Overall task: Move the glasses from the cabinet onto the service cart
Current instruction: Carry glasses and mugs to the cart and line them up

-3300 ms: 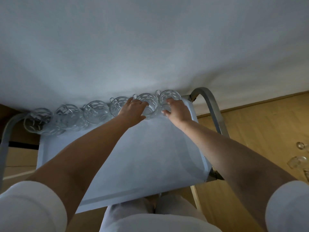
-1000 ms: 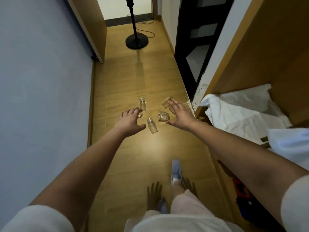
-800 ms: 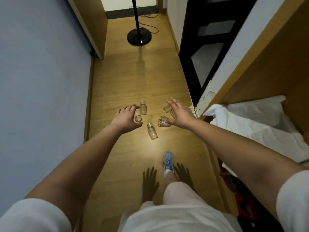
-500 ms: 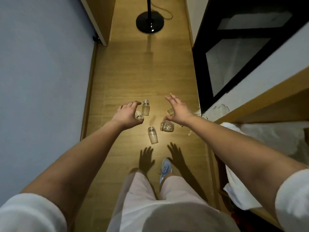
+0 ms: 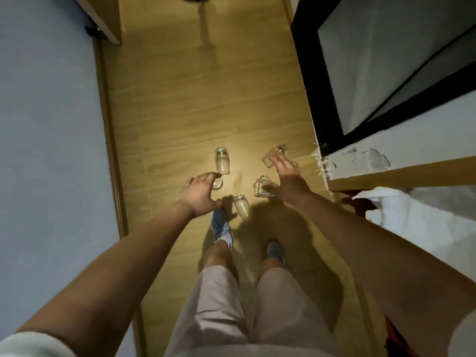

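Glasses [image 5: 222,163] are scattered on the floor [image 5: 206,99]; left hand [image 5: 199,195] is held loosely curled above them, right hand [image 5: 286,180] spread wide, nothing gripped.

You see clear glasses [image 5: 222,163] clustered on the wooden floor [image 5: 195,104] at twelve o'clock; one has a handle

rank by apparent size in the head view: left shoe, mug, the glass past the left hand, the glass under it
1. Left shoe.
2. Mug and the glass past the left hand look about alike; not ranked.
3. Glass under that hand, smallest showing, though fingers hide part.
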`<state>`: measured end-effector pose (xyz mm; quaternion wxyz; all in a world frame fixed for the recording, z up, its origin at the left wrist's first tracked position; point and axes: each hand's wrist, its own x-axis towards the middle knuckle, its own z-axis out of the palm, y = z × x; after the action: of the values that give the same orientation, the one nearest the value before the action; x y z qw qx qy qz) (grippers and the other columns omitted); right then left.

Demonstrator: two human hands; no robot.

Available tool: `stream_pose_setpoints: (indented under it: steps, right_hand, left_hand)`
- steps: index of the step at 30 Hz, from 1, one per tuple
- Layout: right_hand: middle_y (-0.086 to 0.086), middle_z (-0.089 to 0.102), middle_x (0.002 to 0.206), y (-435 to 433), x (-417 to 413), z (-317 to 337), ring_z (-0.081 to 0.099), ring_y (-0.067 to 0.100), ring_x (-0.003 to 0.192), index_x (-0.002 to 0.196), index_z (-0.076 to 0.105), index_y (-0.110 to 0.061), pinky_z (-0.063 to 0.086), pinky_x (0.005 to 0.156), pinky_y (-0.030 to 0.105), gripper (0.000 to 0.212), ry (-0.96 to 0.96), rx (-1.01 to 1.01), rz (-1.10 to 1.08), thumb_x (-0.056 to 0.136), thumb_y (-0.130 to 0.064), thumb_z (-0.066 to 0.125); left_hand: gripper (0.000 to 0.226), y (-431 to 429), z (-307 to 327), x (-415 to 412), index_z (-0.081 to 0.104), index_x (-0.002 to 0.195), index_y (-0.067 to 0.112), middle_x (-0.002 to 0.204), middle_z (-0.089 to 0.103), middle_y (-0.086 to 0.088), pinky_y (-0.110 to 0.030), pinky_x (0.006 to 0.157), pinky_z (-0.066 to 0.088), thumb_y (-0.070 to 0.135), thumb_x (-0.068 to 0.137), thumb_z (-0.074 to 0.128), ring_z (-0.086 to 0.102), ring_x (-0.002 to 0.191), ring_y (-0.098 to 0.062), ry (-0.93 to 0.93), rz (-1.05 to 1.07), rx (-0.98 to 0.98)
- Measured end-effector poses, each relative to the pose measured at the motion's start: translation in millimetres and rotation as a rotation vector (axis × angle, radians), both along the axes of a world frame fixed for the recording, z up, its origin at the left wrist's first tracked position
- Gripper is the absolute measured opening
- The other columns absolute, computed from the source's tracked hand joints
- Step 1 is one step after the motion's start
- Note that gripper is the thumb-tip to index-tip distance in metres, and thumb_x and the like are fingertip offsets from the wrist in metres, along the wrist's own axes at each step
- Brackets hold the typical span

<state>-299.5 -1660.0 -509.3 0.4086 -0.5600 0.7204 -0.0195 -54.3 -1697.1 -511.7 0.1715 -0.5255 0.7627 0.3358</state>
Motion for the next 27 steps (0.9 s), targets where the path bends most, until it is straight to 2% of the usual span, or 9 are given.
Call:
stream_pose_setpoints:
  steps: [3, 7, 10, 13, 16, 19, 23, 27]
  right_hand:
    - [0.005, 0.013, 0.159, -15, 6, -32, 0.017, 0.022, 0.145, 0.150, 0.021, -0.020, 0.026, 0.114, 0.036, 0.083, -0.010, -0.039, -0.052, 0.084, -0.027, 0.071]
    - [0.004, 0.013, 0.159, -30, 14, -77, 0.020, 0.019, 0.144, 0.150, 0.022, -0.022, 0.026, 0.108, 0.023, 0.083, -0.030, -0.028, -0.126, 0.084, -0.021, 0.072]
    - [0.005, 0.017, 0.158, -38, 16, -105, 0.020, 0.019, 0.144, 0.150, 0.024, -0.019, 0.023, 0.111, 0.025, 0.085, -0.042, -0.002, -0.125, 0.082, -0.028, 0.073]
    - [0.007, 0.025, 0.155, -40, 18, -138, 0.024, 0.021, 0.143, 0.149, 0.027, -0.015, 0.021, 0.111, 0.022, 0.084, -0.072, -0.009, -0.135, 0.080, -0.023, 0.075]
    - [0.008, 0.034, 0.150, -33, 21, -173, 0.034, 0.022, 0.136, 0.147, 0.028, -0.011, 0.024, 0.099, 0.012, 0.080, -0.078, -0.012, -0.130, 0.081, -0.017, 0.073]
    - [0.010, 0.038, 0.146, -14, 25, -213, 0.038, 0.022, 0.133, 0.145, 0.031, -0.009, 0.028, 0.092, 0.014, 0.071, -0.067, 0.057, -0.065, 0.085, -0.014, 0.069]
    - [0.009, 0.023, 0.155, 12, 40, -279, 0.021, 0.021, 0.144, 0.149, 0.024, -0.014, 0.025, 0.111, 0.027, 0.080, -0.070, 0.069, 0.038, 0.084, -0.021, 0.070]
    - [0.005, 0.020, 0.156, 37, 62, -344, 0.019, 0.021, 0.144, 0.149, 0.023, -0.016, 0.025, 0.115, 0.030, 0.084, -0.109, 0.123, 0.085, 0.082, -0.026, 0.072]
  left_hand:
    - [0.075, -33, -29, -2, 0.034, 0.142, 0.020, 0.147, 0.041, -0.003, -0.039, 0.113, 0.026, 0.040, 0.079, 0.069, 0.037, 0.134, -0.022, 0.020, -0.062, 0.037]
    - [0.078, -68, -69, 0, 0.034, 0.142, 0.017, 0.147, 0.041, -0.007, -0.041, 0.110, 0.031, 0.039, 0.078, 0.073, 0.040, 0.133, -0.027, 0.016, -0.115, 0.091]
    - [0.077, -80, -102, 0, 0.038, 0.139, 0.015, 0.142, 0.046, -0.009, -0.035, 0.105, 0.035, 0.035, 0.075, 0.075, 0.045, 0.128, -0.028, 0.069, -0.102, 0.119]
    - [0.070, -79, -139, -3, 0.042, 0.137, 0.018, 0.138, 0.050, -0.004, -0.031, 0.103, 0.038, 0.036, 0.077, 0.072, 0.048, 0.126, -0.023, 0.098, -0.055, 0.107]
    - [0.068, -72, -182, -4, 0.041, 0.138, 0.021, 0.139, 0.049, -0.002, -0.031, 0.105, 0.037, 0.037, 0.079, 0.070, 0.047, 0.128, -0.021, 0.080, -0.061, 0.088]
    - [0.073, -54, -213, 6, 0.041, 0.140, 0.018, 0.143, 0.046, -0.003, -0.030, 0.103, 0.036, 0.039, 0.077, 0.071, 0.045, 0.129, -0.023, 0.070, -0.061, 0.082]
    - [0.082, -31, -255, 25, 0.041, 0.139, 0.013, 0.142, 0.047, -0.008, -0.034, 0.105, 0.037, 0.052, 0.072, 0.068, 0.044, 0.130, -0.027, 0.069, 0.029, 0.099]
    - [0.081, -11, -300, 48, 0.036, 0.141, 0.017, 0.144, 0.044, -0.009, -0.038, 0.108, 0.035, 0.038, 0.074, 0.074, 0.040, 0.132, -0.027, 0.026, 0.098, 0.091]
